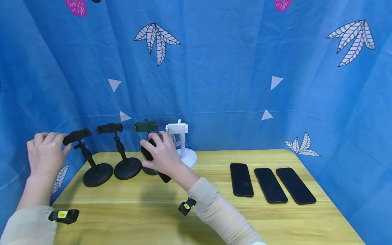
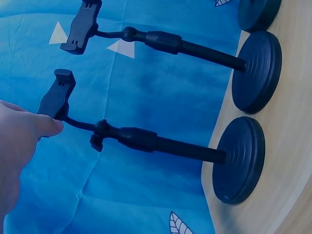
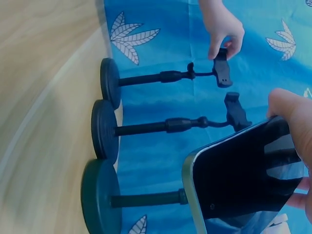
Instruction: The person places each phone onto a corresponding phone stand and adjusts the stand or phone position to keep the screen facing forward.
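At the far left, my left hand (image 1: 46, 153) pinches one end of the clamp on a black phone stand (image 2: 141, 141); its round base rests on the table. My right hand (image 1: 163, 154) grips a smartphone (image 3: 239, 180) by its edges, held in the air and tilted in front of a dark green phone stand (image 1: 145, 126). Between the two hands stands a second black phone stand (image 1: 120, 146), touched by neither. The phone and right hand hide much of the green stand's pole and base in the head view.
A white phone stand (image 1: 188, 157) stands just behind my right hand. Three dark phones (image 1: 242, 179) lie in a row on the right of the wooden table (image 1: 137, 211). A blue patterned curtain (image 1: 220, 85) hangs behind the table.
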### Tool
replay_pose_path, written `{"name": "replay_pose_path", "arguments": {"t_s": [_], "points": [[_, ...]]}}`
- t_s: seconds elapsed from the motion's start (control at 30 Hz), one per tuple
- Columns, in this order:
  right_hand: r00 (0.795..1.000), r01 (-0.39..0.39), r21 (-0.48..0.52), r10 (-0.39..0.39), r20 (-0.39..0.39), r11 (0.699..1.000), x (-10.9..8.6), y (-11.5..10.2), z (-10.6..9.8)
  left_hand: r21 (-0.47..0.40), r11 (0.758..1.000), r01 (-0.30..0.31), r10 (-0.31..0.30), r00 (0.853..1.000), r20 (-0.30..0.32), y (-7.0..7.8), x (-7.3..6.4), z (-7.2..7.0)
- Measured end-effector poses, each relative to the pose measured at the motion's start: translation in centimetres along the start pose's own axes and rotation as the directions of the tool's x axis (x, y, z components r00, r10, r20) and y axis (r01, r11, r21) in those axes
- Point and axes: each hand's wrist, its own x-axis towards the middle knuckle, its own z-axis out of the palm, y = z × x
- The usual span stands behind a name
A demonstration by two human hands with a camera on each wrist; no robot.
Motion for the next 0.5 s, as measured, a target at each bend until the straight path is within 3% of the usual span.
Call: {"name": "replay_pose_path", "arguments": {"t_s": [0.2, 0.5], "points": [[1.000, 0.008, 0.036, -0.008, -0.001, 0.999, 0.6, -0.4, -0.2, -0.015, 1.000, -0.022, 0.021, 0.999, -0.044, 0.0, 0.0, 0.0], [1.000, -0.003, 0.087, 0.003, 0.006, 0.996, 1.6, -1.1, -0.3, 0.058, 0.998, 0.003, -0.009, 0.995, 0.104, -0.3, -0.1, -1.4]]}}
